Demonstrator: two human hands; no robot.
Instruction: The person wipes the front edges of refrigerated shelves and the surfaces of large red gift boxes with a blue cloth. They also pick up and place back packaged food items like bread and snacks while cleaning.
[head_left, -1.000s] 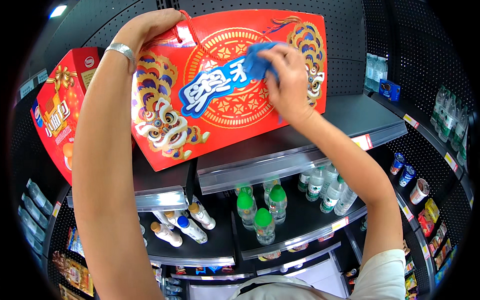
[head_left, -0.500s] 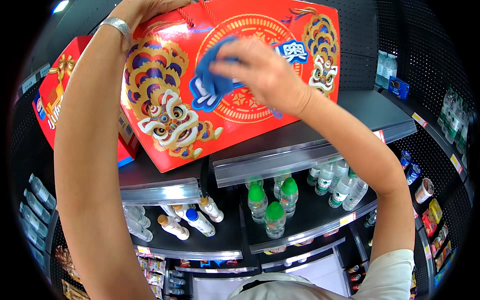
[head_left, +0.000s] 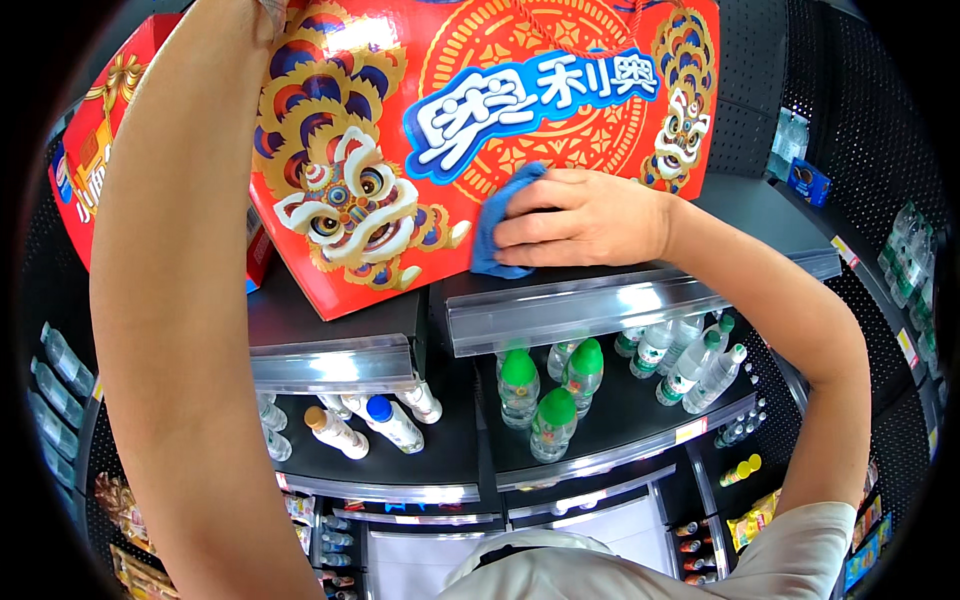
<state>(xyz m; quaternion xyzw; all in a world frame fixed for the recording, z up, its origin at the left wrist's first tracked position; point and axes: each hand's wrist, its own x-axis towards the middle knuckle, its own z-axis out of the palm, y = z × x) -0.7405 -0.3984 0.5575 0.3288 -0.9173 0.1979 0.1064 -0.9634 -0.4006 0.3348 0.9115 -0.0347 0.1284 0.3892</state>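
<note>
A large red gift box (head_left: 360, 275) with lion-dance pictures and a cord handle (head_left: 560, 40) stands tilted on the top shelf. My right hand (head_left: 585, 220) presses a blue cloth (head_left: 497, 225) against the lower front of the box, just above the shelf edge. Its fingers are bent over the cloth. My left forearm (head_left: 175, 300) reaches up past the box's left side. The left hand itself lies beyond the upper edge of the view, so its fingers and whatever they touch are hidden.
Another red gift box (head_left: 85, 190) stands at the left, partly behind my forearm. The top shelf has a clear plastic front strip (head_left: 600, 305). Green-capped bottles (head_left: 553, 425) and white bottles (head_left: 335, 430) stand on the shelf below. Side shelves hold water bottles (head_left: 60, 360) and a blue packet (head_left: 808, 183).
My right hand has moved down with the blue cloth, from the middle of the box's front to its lower edge. My left hand has passed out of view at the top.
</note>
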